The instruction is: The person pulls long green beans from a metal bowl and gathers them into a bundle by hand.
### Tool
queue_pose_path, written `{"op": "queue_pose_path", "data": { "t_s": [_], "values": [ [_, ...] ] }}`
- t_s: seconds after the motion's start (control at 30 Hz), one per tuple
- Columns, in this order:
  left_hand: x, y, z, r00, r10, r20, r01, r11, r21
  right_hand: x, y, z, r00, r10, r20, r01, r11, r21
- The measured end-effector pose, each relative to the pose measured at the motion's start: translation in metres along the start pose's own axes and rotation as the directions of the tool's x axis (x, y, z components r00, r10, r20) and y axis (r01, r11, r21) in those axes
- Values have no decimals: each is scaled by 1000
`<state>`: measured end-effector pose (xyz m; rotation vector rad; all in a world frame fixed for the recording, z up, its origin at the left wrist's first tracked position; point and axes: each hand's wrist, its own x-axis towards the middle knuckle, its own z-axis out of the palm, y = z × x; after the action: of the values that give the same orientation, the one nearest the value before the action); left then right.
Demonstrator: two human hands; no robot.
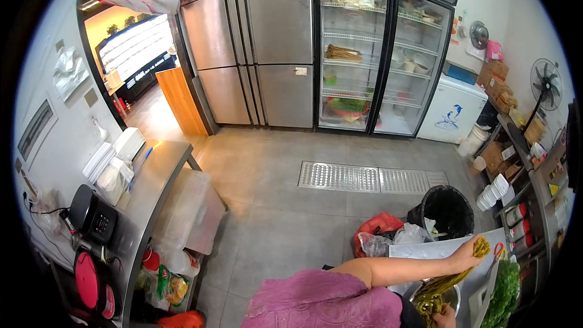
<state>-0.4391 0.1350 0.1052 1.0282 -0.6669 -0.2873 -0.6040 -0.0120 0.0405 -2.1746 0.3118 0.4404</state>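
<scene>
Stretched out over a metal worktop (pixel 426 249) at the lower right, my left hand (pixel 465 255) grips a bundle of long yellow-green strands, which look like pickled vegetables (pixel 448 281). The strands hang down from it into a round metal bowl (pixel 457 298). My right hand (pixel 445 317), partly cut off by the bottom edge, holds more of the same strands at the bowl. Beyond the bowl, a pale container (pixel 479 298) stands beside a heap of leafy greens (pixel 503 294). Red-handled scissors (pixel 499 250) lie near the worktop's far corner.
A black-lined bin (pixel 446 212) and a red bag (pixel 375 232) stand on the floor by the worktop. Shelving (pixel 530 182) runs along the right wall. A steel table (pixel 150 209) is at left; glass-door refrigerators (pixel 355 73) line the back. A metal drain grate (pixel 339 176) crosses the floor.
</scene>
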Motion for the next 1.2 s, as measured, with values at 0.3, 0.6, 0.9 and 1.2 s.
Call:
{"op": "queue_pose_path", "data": {
  "t_s": [0.3,0.6,0.9,1.2],
  "values": [
    [-8,-8,23,997,52,56,-47,995,-83,-17,136,-8,911,-70,-406,-181,816,-548],
    [-28,42,-9,981,-182,68,168,969,181,-71,-23,-15,868,-123,-481,29,980,-199],
    [0,22,-19,998,-14,67,18,998,-57,-47,18,4,791,123,-599,-259,955,-146],
    [-8,33,-4,992,5,129,3,998,-61,-52,38,25,659,-191,-727,-239,864,-444]
  ]
}}
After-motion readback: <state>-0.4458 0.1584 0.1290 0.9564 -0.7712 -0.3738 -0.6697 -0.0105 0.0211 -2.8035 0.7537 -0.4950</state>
